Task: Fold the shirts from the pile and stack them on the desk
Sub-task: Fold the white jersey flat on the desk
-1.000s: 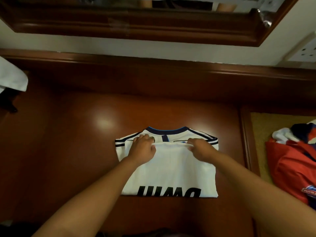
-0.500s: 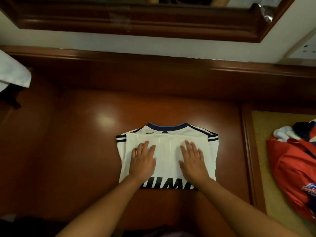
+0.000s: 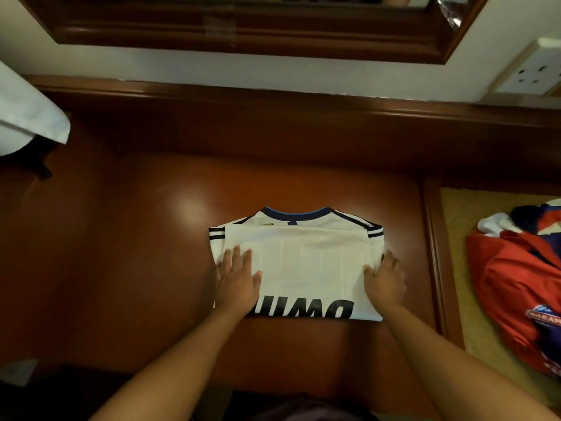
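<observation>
- The folded white polyester football shirt with dark collar and black lettering [image 3: 299, 262] lay flat near the middle of the glossy reddish-brown wooden desk [image 3: 136, 253], collar toward the back edge.
- It looked light, limp and slick, likely to slide or unfold; best lifted from beneath both side edges.
- The left hand [image 3: 236, 282] pressed flat on its left side, fingers straight and slightly apart.
- The right hand [image 3: 385, 281] sat at the right edge, fingertips curling round that edge.
- A red and blue heap of unfolded shirts [image 3: 522, 287] waited beyond the desk's right edge.
</observation>
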Available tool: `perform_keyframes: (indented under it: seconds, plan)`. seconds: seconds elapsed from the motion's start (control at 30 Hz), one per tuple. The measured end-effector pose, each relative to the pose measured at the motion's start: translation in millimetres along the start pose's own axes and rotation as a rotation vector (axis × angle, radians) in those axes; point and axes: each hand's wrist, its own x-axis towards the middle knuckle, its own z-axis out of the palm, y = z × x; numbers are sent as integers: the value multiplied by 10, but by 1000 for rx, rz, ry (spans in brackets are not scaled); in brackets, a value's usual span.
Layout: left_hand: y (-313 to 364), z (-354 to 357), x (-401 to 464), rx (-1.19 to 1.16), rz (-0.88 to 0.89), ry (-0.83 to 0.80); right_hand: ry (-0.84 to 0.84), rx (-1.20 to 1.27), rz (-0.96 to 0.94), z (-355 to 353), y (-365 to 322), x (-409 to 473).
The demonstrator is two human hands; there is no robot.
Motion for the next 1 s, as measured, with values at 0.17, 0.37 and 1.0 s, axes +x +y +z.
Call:
perform_keyframes:
  seconds: [0.17,0.37,1.0]
  plan:
    - [425,85,-108,-19,167,35,-194,467,321,-106,-66,93]
    - [898,178,-167,-296,332,-79,-269,727,260,-174,-70,27]
    - [1799,-93,-13,-884,-113,-170,-533,1363,239,-358,-147,-481]
